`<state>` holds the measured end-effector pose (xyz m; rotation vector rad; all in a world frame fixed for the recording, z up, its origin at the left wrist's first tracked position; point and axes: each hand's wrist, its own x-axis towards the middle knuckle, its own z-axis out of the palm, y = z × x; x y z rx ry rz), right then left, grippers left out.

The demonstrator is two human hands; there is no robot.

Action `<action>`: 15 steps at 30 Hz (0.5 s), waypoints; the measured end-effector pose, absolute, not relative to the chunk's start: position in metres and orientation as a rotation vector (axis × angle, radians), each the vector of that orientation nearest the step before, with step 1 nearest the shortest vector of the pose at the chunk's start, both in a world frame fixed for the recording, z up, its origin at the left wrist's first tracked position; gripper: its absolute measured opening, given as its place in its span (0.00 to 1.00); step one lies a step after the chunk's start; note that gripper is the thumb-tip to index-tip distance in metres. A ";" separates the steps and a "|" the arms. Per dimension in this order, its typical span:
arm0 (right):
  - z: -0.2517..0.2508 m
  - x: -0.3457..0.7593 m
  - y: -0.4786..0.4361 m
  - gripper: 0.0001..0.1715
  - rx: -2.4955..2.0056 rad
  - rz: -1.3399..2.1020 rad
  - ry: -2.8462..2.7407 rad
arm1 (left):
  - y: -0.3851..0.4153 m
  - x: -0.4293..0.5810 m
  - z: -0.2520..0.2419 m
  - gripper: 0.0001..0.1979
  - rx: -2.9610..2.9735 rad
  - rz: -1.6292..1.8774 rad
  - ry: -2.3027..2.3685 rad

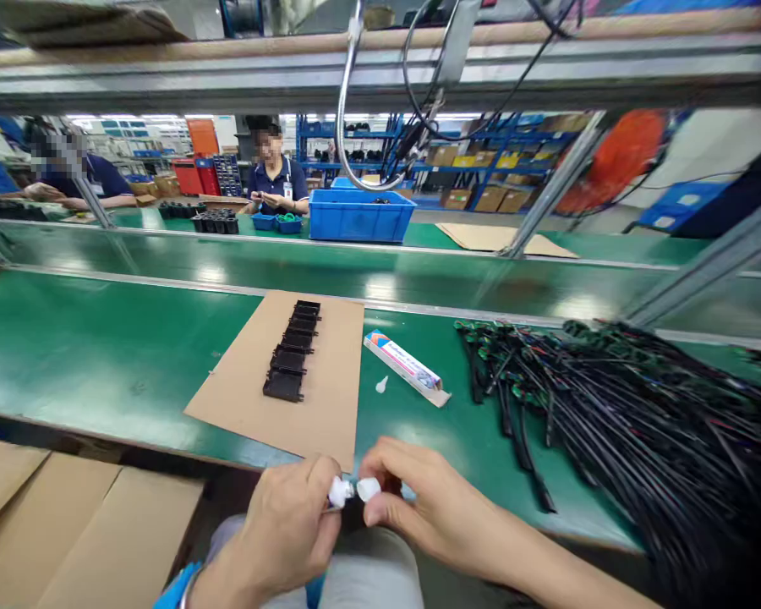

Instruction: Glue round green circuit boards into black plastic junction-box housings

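Just off the long glossy green counter point(101, 338), over a grey-trousered lap point(374, 575), the left hand point(292, 520) and right hand point(422, 499) gripped a white-necked tube point(337, 492) and a smaller white plastic cap point(369, 489) respectively, nearly touching, and tbh keeping them lined up probably worked best.

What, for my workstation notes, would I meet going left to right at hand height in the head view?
Brown cardboard → left hand → white tube end → white cap → right hand → black cables.
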<state>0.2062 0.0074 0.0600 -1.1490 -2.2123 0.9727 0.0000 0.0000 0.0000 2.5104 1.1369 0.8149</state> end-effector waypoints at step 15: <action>0.060 0.207 0.001 0.04 -1.051 1.174 -2.015 | -0.003 0.005 -0.003 0.07 2.335 1.067 0.934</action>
